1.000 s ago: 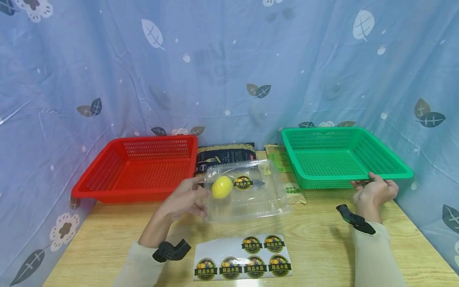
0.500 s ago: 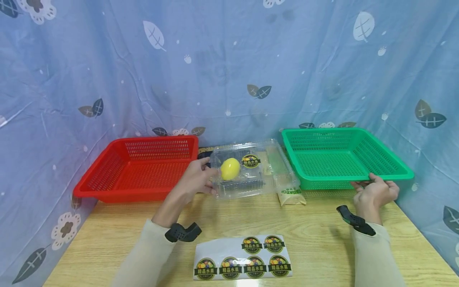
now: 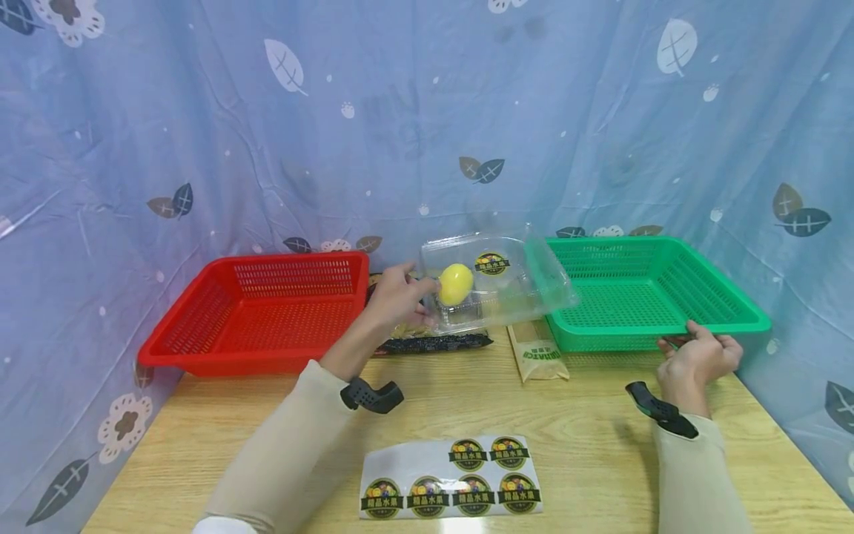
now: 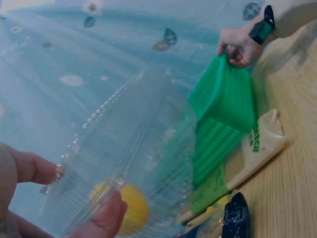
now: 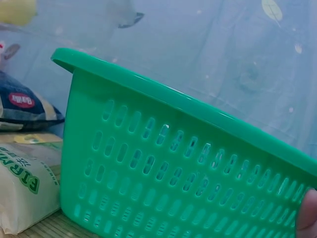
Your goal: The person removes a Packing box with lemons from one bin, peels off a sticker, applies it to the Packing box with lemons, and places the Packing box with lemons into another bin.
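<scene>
My left hand (image 3: 400,300) grips the left edge of a clear plastic clamshell box (image 3: 514,289), thumb on one side and fingers on the other in the left wrist view. Inside the box lies a yellow lemon (image 3: 457,285), near the gripped end. A round fruit sticker (image 3: 492,263) is on the box. Raised and tilted, the box overlaps the left rim of the green basket (image 3: 657,330) in the head view. My right hand (image 3: 697,360) holds the front rim of that basket, its fingertips at the rim.
A red basket (image 3: 267,363) stands at the left. Between the baskets lie a dark pasta bag (image 3: 434,343) and a tan packet (image 3: 539,356). A sheet of round stickers (image 3: 427,463) lies on the wooden table (image 3: 580,445) in front. A blue curtain (image 3: 400,111) hangs behind.
My left hand has carried the clamshell box with the lemon up, away from me and rightward, to the green basket's left rim. My right hand stays at the basket's front rim.
</scene>
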Demonstrator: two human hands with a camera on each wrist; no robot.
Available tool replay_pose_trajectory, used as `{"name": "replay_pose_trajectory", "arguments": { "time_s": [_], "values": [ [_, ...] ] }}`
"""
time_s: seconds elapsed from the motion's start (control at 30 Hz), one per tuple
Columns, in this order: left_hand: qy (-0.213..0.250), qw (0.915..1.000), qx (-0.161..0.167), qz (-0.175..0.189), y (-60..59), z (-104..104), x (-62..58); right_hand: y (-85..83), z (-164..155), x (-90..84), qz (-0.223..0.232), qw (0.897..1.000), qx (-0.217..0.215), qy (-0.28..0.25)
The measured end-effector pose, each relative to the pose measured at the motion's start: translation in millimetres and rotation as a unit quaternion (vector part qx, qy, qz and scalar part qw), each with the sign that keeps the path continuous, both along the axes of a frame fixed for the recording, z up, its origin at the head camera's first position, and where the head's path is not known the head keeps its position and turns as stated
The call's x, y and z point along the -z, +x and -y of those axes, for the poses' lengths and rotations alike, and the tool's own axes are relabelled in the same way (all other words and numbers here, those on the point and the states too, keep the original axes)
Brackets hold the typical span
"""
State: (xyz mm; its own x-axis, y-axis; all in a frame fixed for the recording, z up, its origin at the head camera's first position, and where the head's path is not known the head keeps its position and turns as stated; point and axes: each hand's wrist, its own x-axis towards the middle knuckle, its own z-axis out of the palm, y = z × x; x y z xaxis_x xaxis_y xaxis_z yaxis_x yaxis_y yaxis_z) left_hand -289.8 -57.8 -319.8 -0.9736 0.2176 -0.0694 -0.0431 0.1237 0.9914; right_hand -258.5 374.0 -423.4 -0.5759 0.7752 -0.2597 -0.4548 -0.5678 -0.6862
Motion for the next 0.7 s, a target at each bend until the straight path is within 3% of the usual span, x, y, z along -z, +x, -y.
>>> {"name": "replay_pose_trajectory", "arguments": {
  "time_s": [0.3,0.53,0.7],
  "values": [
    [0.038,0.9991,-0.004,0.015,-19.1,-34.1,-13.7,0.7,0.7,0.0,-0.007,1.0,0.006,0.005],
    [0.036,0.9993,-0.001,0.004,-28.1,-66.6,-23.3,1.8,1.6,-1.3,-0.013,1.0,0.013,0.001],
    [0.043,0.9988,0.01,0.021,-33.9,-92.4,-27.3,0.9,0.5,-2.5,-0.014,1.0,0.009,-0.004]
  ]
}}
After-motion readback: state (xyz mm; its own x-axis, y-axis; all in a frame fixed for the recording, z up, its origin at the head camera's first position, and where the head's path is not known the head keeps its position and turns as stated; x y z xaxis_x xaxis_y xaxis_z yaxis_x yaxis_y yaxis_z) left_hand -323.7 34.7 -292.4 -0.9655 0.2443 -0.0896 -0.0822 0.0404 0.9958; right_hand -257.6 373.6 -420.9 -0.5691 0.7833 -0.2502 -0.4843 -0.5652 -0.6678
